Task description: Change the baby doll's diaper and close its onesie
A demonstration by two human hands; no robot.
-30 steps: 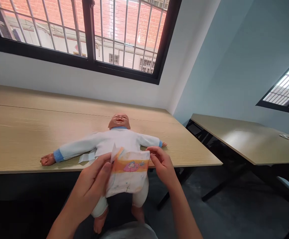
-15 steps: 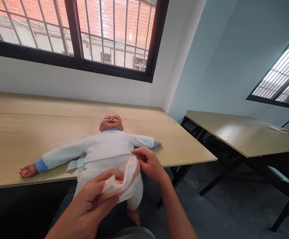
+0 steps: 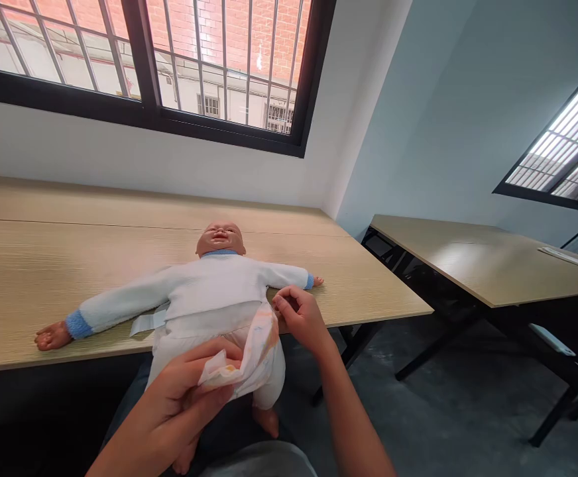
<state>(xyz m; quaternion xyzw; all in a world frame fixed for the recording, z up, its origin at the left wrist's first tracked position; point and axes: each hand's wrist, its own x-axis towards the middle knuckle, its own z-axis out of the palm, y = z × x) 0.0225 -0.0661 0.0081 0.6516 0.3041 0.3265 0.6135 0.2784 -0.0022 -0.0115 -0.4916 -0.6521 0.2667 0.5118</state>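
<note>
A baby doll point(image 3: 214, 285) in a white suit with blue cuffs lies face up, its legs hanging over the table's front edge. My left hand point(image 3: 179, 397) pinches the front of a white diaper point(image 3: 256, 354) with an orange pattern and holds it out over the doll's lap. Beside the doll's hip, at the diaper's upper right corner, is my right hand point(image 3: 299, 318). Its fingers are curled with thumb and index fingertips close together; what they hold, if anything, is hidden. A pale strip, the diaper's tab point(image 3: 148, 321), sticks out under the doll's arm at the left.
The doll rests on a wooden table point(image 3: 70, 258) against the wall below a barred window point(image 3: 229, 66). Another table point(image 3: 448, 255) stands to the right across a gap. A rounded, pale translucent rim point(image 3: 264, 457) shows at the bottom, below the doll's feet.
My right hand has shifted slightly right, away from the diaper's corner. My left hand has drawn the diaper's front a little left and down. The view has tilted slightly.
</note>
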